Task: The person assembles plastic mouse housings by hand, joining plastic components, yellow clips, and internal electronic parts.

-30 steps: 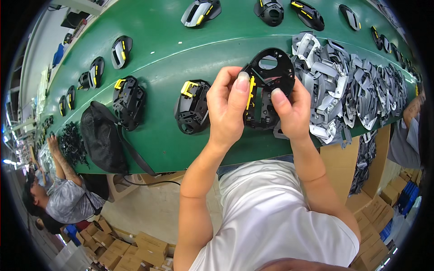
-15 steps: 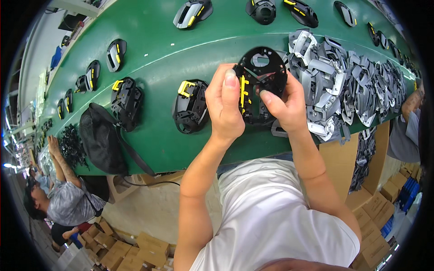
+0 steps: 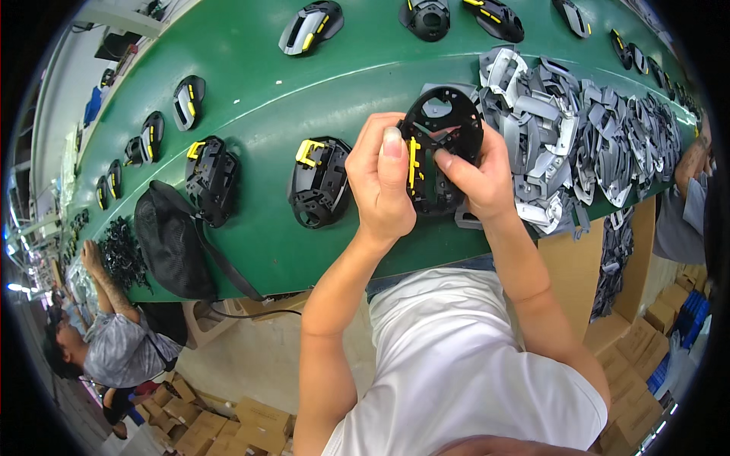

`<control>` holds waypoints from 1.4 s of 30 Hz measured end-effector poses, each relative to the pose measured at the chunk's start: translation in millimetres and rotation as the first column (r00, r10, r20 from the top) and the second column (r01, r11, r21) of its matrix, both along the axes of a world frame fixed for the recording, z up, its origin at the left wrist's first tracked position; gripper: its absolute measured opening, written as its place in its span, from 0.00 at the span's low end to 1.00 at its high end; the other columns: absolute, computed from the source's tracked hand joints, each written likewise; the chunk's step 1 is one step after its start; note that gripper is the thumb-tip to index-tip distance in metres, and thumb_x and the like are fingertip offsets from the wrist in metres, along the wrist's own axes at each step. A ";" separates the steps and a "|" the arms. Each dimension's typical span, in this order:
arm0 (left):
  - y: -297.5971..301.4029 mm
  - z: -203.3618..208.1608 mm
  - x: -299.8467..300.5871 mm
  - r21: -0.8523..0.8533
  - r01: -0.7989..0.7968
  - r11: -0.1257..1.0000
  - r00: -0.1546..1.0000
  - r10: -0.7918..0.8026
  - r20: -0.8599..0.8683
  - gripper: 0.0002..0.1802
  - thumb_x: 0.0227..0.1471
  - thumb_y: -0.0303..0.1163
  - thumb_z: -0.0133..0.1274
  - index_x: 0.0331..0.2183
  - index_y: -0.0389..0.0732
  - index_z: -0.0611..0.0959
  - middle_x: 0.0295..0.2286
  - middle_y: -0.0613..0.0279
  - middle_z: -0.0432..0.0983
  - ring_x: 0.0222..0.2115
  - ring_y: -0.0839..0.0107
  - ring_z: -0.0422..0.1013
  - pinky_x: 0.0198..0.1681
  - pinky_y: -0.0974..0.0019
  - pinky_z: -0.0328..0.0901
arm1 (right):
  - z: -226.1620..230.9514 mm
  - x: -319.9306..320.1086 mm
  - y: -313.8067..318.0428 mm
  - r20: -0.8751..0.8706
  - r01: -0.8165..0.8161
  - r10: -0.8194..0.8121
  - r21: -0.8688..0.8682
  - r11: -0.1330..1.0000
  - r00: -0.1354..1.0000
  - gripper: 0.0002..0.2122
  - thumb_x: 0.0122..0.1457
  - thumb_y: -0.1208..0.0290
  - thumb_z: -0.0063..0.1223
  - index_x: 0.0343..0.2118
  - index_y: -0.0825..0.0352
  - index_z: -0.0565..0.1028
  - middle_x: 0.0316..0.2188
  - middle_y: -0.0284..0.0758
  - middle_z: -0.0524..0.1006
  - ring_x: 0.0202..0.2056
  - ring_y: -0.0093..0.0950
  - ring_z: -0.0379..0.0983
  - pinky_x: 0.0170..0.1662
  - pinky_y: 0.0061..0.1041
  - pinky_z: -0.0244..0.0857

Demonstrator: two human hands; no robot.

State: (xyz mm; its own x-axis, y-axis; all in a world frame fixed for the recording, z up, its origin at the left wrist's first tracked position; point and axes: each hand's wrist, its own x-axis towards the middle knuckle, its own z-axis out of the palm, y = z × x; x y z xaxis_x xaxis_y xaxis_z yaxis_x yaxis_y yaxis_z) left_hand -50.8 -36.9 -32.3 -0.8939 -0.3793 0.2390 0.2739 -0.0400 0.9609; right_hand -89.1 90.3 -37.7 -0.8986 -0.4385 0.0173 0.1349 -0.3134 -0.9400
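Between my two hands, above the green table, is a black plastic shell [image 3: 449, 128] that looks like a computer mouse housing, with a round opening at its far end and a yellow strip along its left side. My left hand [image 3: 382, 171] is closed round the left edge, thumb upright beside the strip. From the other side my right hand [image 3: 488, 173] grips the shell, its thumb bent into the hollow. Fingers underneath are hidden. Left of my hands lies a similar black part [image 3: 319, 182] with a yellow clip, and beyond it another such part [image 3: 211, 182].
Grey and black plastic pieces [image 3: 547, 137] are heaped at the right. A black mesh bag [image 3: 175, 243] lies at the left edge near a co-worker [image 3: 125, 334]. Several mouse-like pieces [image 3: 310, 26] line the far strip. An open carton [image 3: 566, 273] stands below the table's right side.
The mouse-like pieces on the far strip have shifted left. My hands keep their hold on the shell, with its far end tipped slightly and the right thumb moved a little.
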 end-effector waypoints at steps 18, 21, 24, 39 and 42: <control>4.9 -8.1 2.2 -0.206 -0.100 0.974 0.991 0.079 -0.106 0.20 0.52 0.38 0.37 0.30 0.27 0.73 0.28 0.48 0.70 0.26 0.62 0.68 0.30 0.67 0.61 | 10.8 4.4 -1.9 -0.112 0.072 -0.066 0.051 0.996 0.992 0.09 0.45 0.78 0.51 0.31 0.71 0.69 0.26 0.27 0.69 0.29 0.14 0.62 0.33 0.15 0.58; 5.9 -7.2 1.3 -0.138 -0.072 0.988 0.995 0.061 -0.079 0.21 0.53 0.39 0.37 0.30 0.27 0.73 0.27 0.50 0.70 0.26 0.65 0.68 0.30 0.68 0.61 | 1.5 2.8 -0.4 -0.111 0.074 -0.064 0.094 0.993 0.992 0.08 0.46 0.78 0.51 0.30 0.70 0.68 0.25 0.26 0.67 0.29 0.14 0.61 0.33 0.15 0.58; 1.1 -4.8 3.2 -0.133 0.003 0.991 1.000 -0.001 0.021 0.26 0.56 0.46 0.33 0.34 0.31 0.73 0.28 0.62 0.70 0.27 0.77 0.65 0.32 0.75 0.59 | 4.3 1.3 -4.3 -0.124 0.060 -0.053 0.054 0.997 0.991 0.08 0.46 0.77 0.52 0.30 0.69 0.67 0.26 0.27 0.67 0.29 0.14 0.61 0.34 0.14 0.57; -18.0 2.1 -4.0 0.396 0.066 0.916 0.986 -0.121 0.116 0.22 0.55 0.49 0.37 0.34 0.40 0.76 0.25 0.64 0.74 0.22 0.75 0.70 0.24 0.74 0.64 | -2.8 5.7 -8.5 -0.252 0.017 -0.012 0.019 1.000 0.968 0.16 0.53 0.67 0.51 0.40 0.73 0.68 0.32 0.35 0.74 0.34 0.21 0.69 0.39 0.21 0.62; -40.6 29.1 -4.0 0.425 0.092 0.900 0.971 -0.177 0.163 0.18 0.55 0.44 0.42 0.32 0.37 0.74 0.23 0.64 0.71 0.21 0.78 0.67 0.25 0.75 0.64 | -3.6 3.2 -8.0 -0.251 0.126 -0.103 0.078 0.989 0.963 0.12 0.53 0.70 0.50 0.39 0.71 0.71 0.31 0.35 0.74 0.34 0.22 0.70 0.38 0.20 0.62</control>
